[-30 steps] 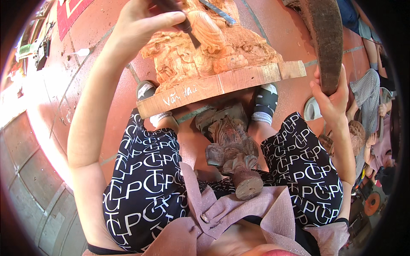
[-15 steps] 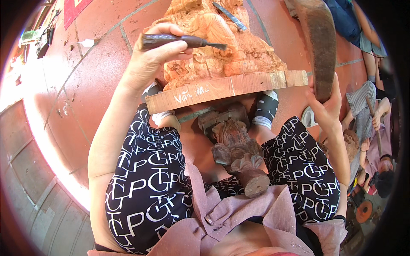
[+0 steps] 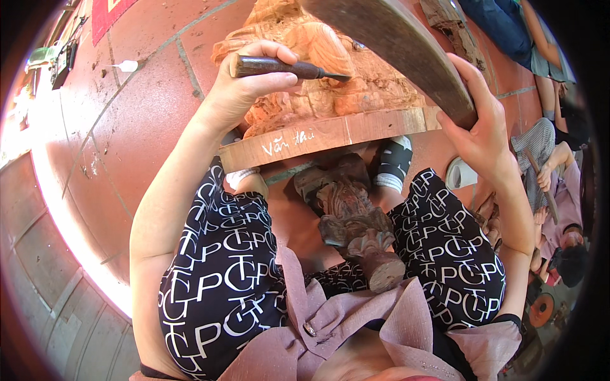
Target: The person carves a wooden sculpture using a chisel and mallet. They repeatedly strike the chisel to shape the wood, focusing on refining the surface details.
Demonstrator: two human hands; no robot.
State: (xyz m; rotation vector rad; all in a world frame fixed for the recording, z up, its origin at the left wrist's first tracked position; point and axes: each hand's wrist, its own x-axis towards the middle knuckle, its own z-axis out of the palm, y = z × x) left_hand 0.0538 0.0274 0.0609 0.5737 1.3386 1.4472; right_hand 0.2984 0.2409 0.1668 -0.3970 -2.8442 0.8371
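Note:
A pale orange wood carving (image 3: 305,95) with cut folds rises from a thick wooden base (image 3: 356,130) in front of me. My left hand (image 3: 244,79) is closed round a chisel (image 3: 273,67) with a dark wooden handle; its metal tip lies at the carving's surface. My right hand (image 3: 480,124) grips the near end of a long, dark, curved wooden club (image 3: 406,57). The club slants up and to the left over the carving, hiding part of its right side. Between my legs leans a dark carved wooden figure (image 3: 352,222), touched by neither hand.
Red floor tiles (image 3: 146,108) surround the carving. A white plastic bottle (image 3: 126,65) lies on the left. At the right, another person (image 3: 565,190) holds a stick, with a seated person's blue-clad leg (image 3: 502,28) farther up. A rough wood piece (image 3: 448,25) lies beyond the club.
The club has swung from nearly upright on the right to leaning left over the carving. My left hand and chisel have moved slightly right and down. The flat blade on the carving is now hidden.

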